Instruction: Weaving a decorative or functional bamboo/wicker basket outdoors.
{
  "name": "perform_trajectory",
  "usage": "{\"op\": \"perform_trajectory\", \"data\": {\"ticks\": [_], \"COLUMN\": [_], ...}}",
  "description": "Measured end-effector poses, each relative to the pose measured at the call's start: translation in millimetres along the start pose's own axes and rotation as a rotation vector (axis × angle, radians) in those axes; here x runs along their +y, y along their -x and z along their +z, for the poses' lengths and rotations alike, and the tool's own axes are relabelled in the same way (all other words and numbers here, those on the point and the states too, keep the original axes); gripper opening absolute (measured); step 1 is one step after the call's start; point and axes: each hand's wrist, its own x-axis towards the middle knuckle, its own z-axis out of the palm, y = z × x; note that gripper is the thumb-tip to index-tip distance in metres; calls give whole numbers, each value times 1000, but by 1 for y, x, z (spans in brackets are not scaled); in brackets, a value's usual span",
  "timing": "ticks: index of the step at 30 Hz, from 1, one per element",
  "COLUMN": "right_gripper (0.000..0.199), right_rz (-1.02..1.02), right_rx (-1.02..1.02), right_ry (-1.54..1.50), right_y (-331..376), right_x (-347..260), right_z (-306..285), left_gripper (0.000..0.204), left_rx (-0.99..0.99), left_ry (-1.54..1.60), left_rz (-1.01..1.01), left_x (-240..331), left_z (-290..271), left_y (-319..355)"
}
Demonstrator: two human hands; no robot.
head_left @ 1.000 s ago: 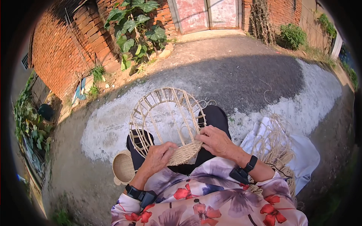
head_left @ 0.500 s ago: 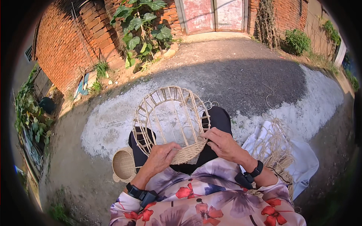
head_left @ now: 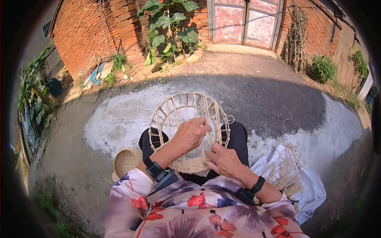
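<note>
A round, open-ribbed basket frame (head_left: 192,94) rests tilted across my lap, with cord strands (head_left: 173,108) stretched from its far rim to the near side. Close woven cord (head_left: 191,166) fills the near edge. My left hand (head_left: 191,135) reaches over the middle of the frame, fingers closed in a pinch at the right-hand strands; the pinched cord is mostly hidden. Lower right, my right hand (head_left: 227,160) is closed at the edge of the woven part, thumb and fingers gripping the basket where the strands meet it. Both wrists wear black bands.
A small woven basket (head_left: 124,163) stands on the ground left of my legs. To my right a tangled heap of cord (head_left: 287,166) lies on a white cloth (head_left: 311,194). Beyond are a loose cord piece (head_left: 287,119), leafy vines, brick walls and a faded red double door (head_left: 246,23).
My left hand has left the near woven edge and moved up and right over the strands. My right hand has shifted slightly down and left along the frame. The view has swung a little.
</note>
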Motion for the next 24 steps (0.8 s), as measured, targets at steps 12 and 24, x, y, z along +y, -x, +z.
{"op": "perform_trajectory", "data": {"ticks": [12, 24], "right_gripper": [27, 20], "right_rz": [75, 50], "right_rx": [-97, -21], "right_ry": [-112, -263], "right_y": [-5, -16], "right_x": [6, 23], "right_z": [-3, 9], "left_gripper": [72, 58], "left_rx": [-289, -60], "left_ry": [290, 330], "left_rz": [-375, -501], "left_x": [22, 18], "left_z": [3, 31], "left_y": [28, 54]}}
